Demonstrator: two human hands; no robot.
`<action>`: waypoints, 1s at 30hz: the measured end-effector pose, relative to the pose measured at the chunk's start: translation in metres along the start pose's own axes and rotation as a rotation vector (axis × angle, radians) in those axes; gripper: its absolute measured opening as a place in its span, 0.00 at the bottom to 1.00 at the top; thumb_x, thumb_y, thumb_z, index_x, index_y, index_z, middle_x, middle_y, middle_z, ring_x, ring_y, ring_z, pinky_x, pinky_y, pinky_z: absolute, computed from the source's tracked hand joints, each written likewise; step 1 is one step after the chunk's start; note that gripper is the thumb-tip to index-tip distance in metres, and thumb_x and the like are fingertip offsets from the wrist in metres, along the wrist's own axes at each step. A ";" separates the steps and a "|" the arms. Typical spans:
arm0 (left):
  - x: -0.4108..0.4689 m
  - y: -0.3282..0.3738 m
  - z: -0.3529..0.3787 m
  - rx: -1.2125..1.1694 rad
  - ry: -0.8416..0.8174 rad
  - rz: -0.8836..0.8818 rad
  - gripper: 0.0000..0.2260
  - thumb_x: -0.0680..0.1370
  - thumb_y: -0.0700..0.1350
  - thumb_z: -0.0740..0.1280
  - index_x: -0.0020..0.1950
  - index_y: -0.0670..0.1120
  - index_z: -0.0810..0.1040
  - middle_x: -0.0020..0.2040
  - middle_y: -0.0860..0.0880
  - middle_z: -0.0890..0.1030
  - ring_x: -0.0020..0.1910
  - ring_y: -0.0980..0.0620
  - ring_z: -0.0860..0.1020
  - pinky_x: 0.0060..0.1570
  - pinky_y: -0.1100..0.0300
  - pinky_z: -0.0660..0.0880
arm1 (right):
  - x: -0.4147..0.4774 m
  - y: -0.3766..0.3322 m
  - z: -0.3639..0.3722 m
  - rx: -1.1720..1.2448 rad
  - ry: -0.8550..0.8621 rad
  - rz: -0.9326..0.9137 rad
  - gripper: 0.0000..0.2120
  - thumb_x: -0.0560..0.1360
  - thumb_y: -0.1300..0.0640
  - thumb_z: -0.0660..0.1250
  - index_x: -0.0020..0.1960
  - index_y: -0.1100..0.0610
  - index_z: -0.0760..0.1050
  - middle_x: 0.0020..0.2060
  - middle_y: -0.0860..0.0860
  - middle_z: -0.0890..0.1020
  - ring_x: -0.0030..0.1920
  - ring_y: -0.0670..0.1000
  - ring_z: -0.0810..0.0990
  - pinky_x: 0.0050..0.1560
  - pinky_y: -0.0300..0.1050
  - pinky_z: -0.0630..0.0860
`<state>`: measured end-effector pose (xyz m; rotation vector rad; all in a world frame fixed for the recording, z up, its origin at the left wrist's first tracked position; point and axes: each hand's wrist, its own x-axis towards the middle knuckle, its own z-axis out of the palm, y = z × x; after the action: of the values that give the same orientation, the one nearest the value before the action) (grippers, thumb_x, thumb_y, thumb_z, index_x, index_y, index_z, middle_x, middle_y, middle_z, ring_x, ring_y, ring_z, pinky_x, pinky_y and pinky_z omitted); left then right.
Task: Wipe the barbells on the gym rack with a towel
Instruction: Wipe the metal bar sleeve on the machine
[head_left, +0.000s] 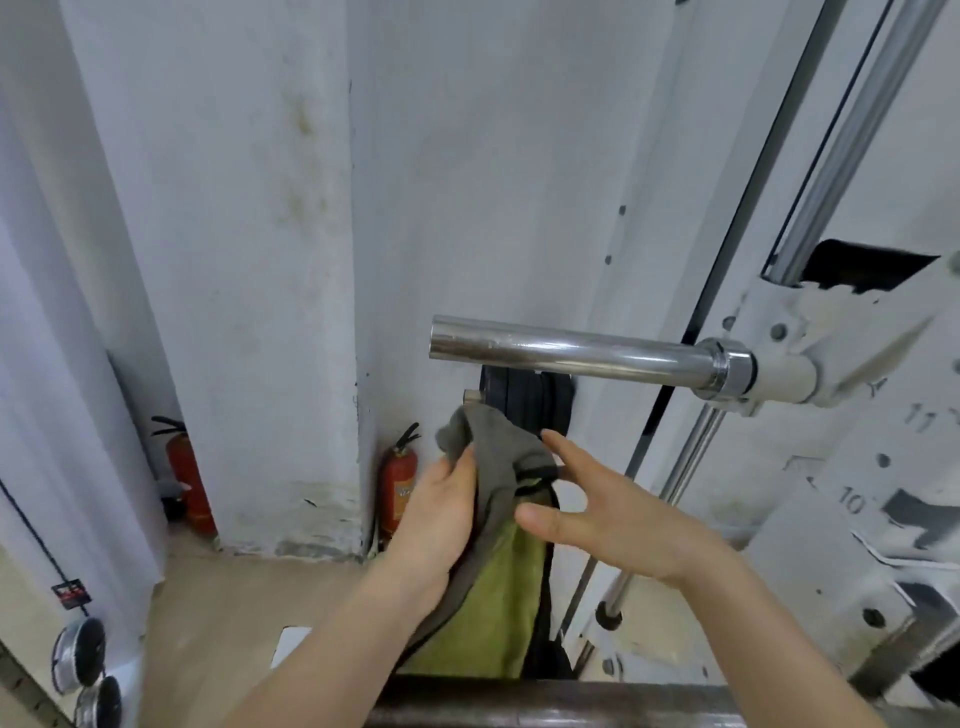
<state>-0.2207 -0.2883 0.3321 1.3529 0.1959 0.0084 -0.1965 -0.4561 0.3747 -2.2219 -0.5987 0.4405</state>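
A chrome barbell sleeve sticks out to the left from the white rack carriage, its open end near mid-frame. Below it my left hand grips a grey and green towel that hangs down. My right hand is beside the towel with fingers spread, fingertips touching its dark edge without holding it. Both hands sit well below the sleeve, not touching it.
Chrome guide rods run diagonally up the white rack at right. Black weight plates hang behind the sleeve. Two red fire extinguishers stand against the white pillar. Round chrome bar ends show at lower left. A dark bar crosses the bottom edge.
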 end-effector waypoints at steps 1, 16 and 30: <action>0.003 0.012 0.002 -0.103 -0.006 0.026 0.10 0.81 0.51 0.61 0.56 0.53 0.80 0.45 0.49 0.86 0.46 0.51 0.84 0.47 0.55 0.80 | 0.005 -0.012 0.006 0.014 0.104 -0.095 0.38 0.69 0.35 0.67 0.74 0.41 0.56 0.67 0.32 0.64 0.66 0.33 0.63 0.64 0.32 0.60; 0.051 0.034 -0.009 -0.104 0.083 0.090 0.17 0.72 0.45 0.73 0.59 0.49 0.76 0.47 0.49 0.85 0.40 0.53 0.84 0.38 0.57 0.78 | 0.060 -0.026 -0.015 0.888 0.346 -0.033 0.10 0.80 0.58 0.62 0.51 0.53 0.83 0.49 0.55 0.85 0.53 0.54 0.83 0.57 0.50 0.79; 0.100 0.112 -0.018 0.169 0.505 0.534 0.08 0.76 0.42 0.67 0.48 0.56 0.78 0.44 0.53 0.82 0.44 0.55 0.79 0.43 0.59 0.74 | 0.073 -0.009 -0.058 0.486 0.515 -0.177 0.13 0.78 0.57 0.65 0.49 0.40 0.82 0.45 0.35 0.84 0.48 0.36 0.80 0.52 0.35 0.74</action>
<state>-0.1127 -0.2349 0.4232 1.5195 0.2559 0.8019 -0.1106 -0.4453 0.4096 -1.7010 -0.3559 -0.0817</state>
